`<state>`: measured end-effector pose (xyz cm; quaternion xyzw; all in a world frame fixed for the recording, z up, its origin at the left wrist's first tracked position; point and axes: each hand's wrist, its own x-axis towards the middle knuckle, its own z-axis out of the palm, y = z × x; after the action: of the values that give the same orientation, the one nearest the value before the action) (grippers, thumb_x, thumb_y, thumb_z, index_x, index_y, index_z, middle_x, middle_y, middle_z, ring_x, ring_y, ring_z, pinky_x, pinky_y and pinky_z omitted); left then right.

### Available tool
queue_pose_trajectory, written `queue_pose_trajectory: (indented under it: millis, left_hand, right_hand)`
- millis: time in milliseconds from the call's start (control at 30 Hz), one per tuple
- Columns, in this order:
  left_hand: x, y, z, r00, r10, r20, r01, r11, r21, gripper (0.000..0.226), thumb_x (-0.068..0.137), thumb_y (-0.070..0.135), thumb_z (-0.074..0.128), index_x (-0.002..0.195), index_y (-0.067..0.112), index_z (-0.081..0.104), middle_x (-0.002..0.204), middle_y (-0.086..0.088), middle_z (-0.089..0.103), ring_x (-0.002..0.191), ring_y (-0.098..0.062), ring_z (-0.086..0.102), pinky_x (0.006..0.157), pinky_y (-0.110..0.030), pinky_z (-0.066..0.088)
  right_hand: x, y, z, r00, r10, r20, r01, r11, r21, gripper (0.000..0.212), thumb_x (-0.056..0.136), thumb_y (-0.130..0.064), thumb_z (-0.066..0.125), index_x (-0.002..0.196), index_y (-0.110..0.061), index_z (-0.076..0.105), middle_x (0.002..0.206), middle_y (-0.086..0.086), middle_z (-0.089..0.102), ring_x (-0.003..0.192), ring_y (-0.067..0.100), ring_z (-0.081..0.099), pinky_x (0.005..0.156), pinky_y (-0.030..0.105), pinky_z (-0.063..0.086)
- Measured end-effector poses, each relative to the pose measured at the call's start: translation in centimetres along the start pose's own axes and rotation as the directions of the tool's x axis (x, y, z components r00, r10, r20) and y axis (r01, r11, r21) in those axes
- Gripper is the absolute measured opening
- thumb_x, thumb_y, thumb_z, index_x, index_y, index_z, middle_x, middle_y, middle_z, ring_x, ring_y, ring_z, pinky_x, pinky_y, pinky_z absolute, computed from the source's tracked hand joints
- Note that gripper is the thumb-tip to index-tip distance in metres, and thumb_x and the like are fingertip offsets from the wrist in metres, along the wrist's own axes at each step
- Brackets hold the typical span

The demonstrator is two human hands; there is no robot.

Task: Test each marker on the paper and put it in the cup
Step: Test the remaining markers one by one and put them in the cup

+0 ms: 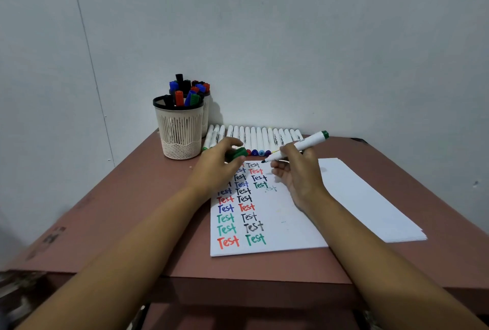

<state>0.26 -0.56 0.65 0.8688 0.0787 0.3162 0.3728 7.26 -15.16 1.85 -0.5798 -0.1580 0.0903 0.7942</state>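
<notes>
Uncapped green marker was tilted, tip just over the paper's far end – its green cap apart, to the left. Paper lay flat, two columns of coloured "Test". Slatted cream cup stood upright, holding capped markers – more white markers lay rowed behind the sheet.

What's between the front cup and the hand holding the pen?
The left hand, pinching a green cap, sits between the front cup and the right hand gripping the marker, as the head view shows.
</notes>
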Motion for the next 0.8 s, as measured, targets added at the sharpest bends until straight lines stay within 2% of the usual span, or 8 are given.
queue_pose_trajectory:
  millis: [133, 200, 433, 567, 667, 733, 800]
  left_hand:
    - [-0.2, 0.3, 0.0, 0.997, 0.061, 0.044, -0.062, 0.997, 0.035, 0.029, 0.088, 0.020, 0.062, 0.116, 0.014, 0.059, 0.100, 0.004, 0.062, 0.092, -0.009, 0.058, 0.076, -0.012, 0.041]
    - [-0.2, 0.3, 0.0, 0.995, 0.081, 0.065, -0.083, 0.996, 0.038, 0.025, 0.087, 0.019, 0.063, 0.112, 0.013, 0.062, 0.099, 0.004, 0.064, 0.091, -0.007, 0.059, 0.073, -0.005, 0.040]
    - [-0.3, 0.6, 0.0, 0.992, 0.113, 0.061, -0.114, 0.993, 0.009, 0.024, 0.087, 0.017, 0.063, 0.111, 0.011, 0.063, 0.094, 0.007, 0.062, 0.087, -0.006, 0.058, 0.071, -0.002, 0.040]
    - [-0.5, 0.9, 0.1, 0.985, 0.163, 0.054, -0.163, 0.987, 0.004, 0.023, 0.087, 0.017, 0.063, 0.109, 0.009, 0.064, 0.093, 0.004, 0.064, 0.086, -0.010, 0.061, 0.071, -0.006, 0.042]
    - [-0.7, 1.3, 0.1, 0.978, 0.207, 0.033, -0.208, 0.978, 0.012, 0.024, 0.089, 0.020, 0.061, 0.110, 0.009, 0.065, 0.092, 0.003, 0.066, 0.084, -0.011, 0.062, 0.074, -0.017, 0.046]
    - [-1.0, 1.5, 0.0, 0.972, 0.235, 0.013, -0.236, 0.972, 0.019, 0.023, 0.089, 0.019, 0.060, 0.109, 0.008, 0.065, 0.086, 0.005, 0.064, 0.076, -0.009, 0.059, 0.070, -0.018, 0.044]
    - [-1.1, 1.6, 0.0, 0.969, 0.247, 0.006, -0.247, 0.969, 0.008, 0.021, 0.090, 0.018, 0.059, 0.106, 0.007, 0.066, 0.076, 0.006, 0.061, 0.065, -0.004, 0.054, 0.063, -0.020, 0.042]
  right_hand:
    - [-0.2, -0.6, 0.0, 0.999, 0.014, 0.038, -0.019, 0.989, 0.146, 0.008, 0.093, -0.005, 0.054, 0.087, -0.010, 0.051, 0.070, 0.007, 0.061, 0.060, 0.015, 0.061, 0.054, 0.023, 0.053]
    - [-0.3, -0.6, 0.1, 0.999, 0.008, 0.046, -0.014, 0.991, 0.135, 0.009, 0.093, -0.005, 0.056, 0.086, -0.010, 0.053, 0.070, 0.006, 0.061, 0.059, 0.014, 0.061, 0.053, 0.022, 0.052]
    - [-0.4, -0.4, 0.3, 0.999, 0.000, 0.042, -0.004, 0.994, 0.106, 0.010, 0.092, -0.005, 0.057, 0.084, -0.011, 0.054, 0.068, 0.006, 0.063, 0.059, 0.013, 0.062, 0.053, 0.020, 0.052]
    - [-0.5, -0.3, 0.4, 0.994, 0.011, 0.108, -0.019, 0.997, 0.080, 0.009, 0.092, -0.006, 0.059, 0.084, -0.011, 0.055, 0.067, 0.005, 0.065, 0.060, 0.013, 0.062, 0.056, 0.022, 0.053]
    - [-0.6, -0.1, 0.4, 0.989, 0.027, 0.147, -0.033, 0.999, 0.034, 0.008, 0.091, -0.011, 0.062, 0.083, -0.010, 0.058, 0.062, 0.001, 0.058, 0.054, 0.010, 0.049, 0.050, 0.021, 0.043]
    - [-0.6, -0.1, 0.3, 0.984, 0.042, 0.171, -0.052, 0.997, 0.059, 0.010, 0.091, -0.011, 0.061, 0.081, -0.009, 0.058, 0.059, -0.001, 0.052, 0.051, 0.008, 0.042, 0.047, 0.019, 0.037]
    - [-0.7, -0.2, 0.2, 0.977, 0.051, 0.206, -0.074, 0.992, 0.104, 0.011, 0.092, -0.009, 0.059, 0.081, -0.008, 0.057, 0.059, 0.000, 0.051, 0.050, 0.007, 0.043, 0.046, 0.017, 0.037]
